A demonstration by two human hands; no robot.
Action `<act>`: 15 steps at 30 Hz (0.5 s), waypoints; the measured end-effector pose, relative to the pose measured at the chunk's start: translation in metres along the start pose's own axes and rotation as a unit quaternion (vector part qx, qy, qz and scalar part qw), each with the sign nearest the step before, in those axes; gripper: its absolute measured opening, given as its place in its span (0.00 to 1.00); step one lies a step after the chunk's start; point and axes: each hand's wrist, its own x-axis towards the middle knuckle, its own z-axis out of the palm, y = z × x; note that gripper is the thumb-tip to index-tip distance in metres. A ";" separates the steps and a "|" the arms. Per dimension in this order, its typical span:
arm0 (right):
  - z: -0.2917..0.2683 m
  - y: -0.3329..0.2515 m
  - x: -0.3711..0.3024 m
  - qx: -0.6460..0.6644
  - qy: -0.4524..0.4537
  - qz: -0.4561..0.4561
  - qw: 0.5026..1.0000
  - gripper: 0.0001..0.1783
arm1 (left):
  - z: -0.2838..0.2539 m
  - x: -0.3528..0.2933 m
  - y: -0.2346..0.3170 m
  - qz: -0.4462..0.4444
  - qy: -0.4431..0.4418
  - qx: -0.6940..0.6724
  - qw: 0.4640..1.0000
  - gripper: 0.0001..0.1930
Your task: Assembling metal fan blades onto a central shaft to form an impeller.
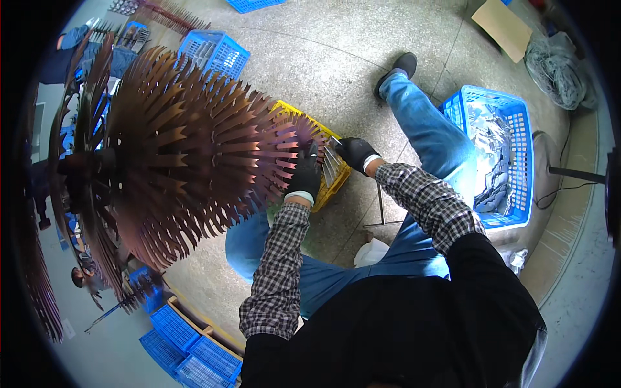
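The gloved left hand (305,173) is curled at the near edge of a wheel-like stack of brown, fork-tipped metal strips (200,145), perhaps to steady them; whether it grips one, I cannot tell. The gloved right hand (355,154) is bent just beside it, its hold unclear. Below both hands sits a yellow plastic basket (337,183) bearing silvery strips (330,167), likely for short reaches. Right of the right hand, a blue plastic basket (522,155) contains flat metal pieces (493,161).

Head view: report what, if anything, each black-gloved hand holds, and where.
Right hand: seemingly a thin silvery metal piece, by its end. Left hand: cannot be told.
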 end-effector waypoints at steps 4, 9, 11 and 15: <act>-0.006 -0.005 0.000 0.015 -0.031 0.025 0.999 0.20 | 0.003 -0.004 -0.004 0.003 0.016 -0.028 0.999 0.30; -0.008 -0.001 -0.001 0.021 -0.038 0.022 0.999 0.20 | 0.010 -0.003 -0.008 0.020 0.036 -0.017 0.999 0.29; -0.007 0.000 -0.002 0.021 -0.038 0.019 0.999 0.20 | 0.011 -0.003 -0.009 0.024 0.040 -0.010 0.999 0.29; -0.009 0.000 -0.003 0.020 -0.043 0.026 0.999 0.20 | 0.011 -0.004 -0.006 0.019 0.039 -0.027 0.999 0.29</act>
